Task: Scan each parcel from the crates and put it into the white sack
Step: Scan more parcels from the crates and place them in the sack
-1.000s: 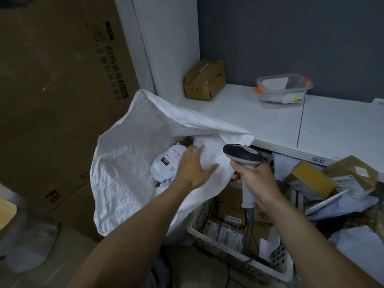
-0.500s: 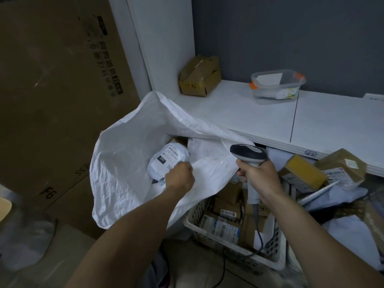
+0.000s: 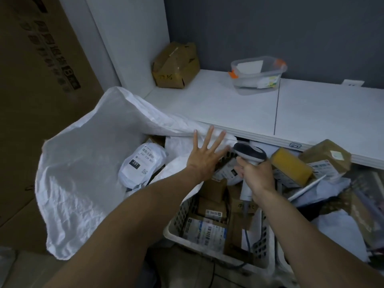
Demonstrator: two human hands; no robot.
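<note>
My left hand [image 3: 204,157] empty, fingers splayed wide, hovering over rim of white sack [image 3: 87,173]. Labelled white parcel [image 3: 142,165] lies inside sack. My right hand [image 3: 256,175] gripping scanner [image 3: 250,155], over crate [image 3: 209,245] packed with boxes. Yellow box [image 3: 291,165] beside, right. White shelf [image 3: 239,109] behind holds cardboard box [image 3: 176,66], clear tub [image 3: 258,74].

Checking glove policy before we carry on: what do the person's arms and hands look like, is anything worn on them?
Both arms are bare as far as the view reaches: no sleeves. The left hand and right hand are bare too, no gloves. No watch, ring or wristband shows on either, and no markings.
</note>
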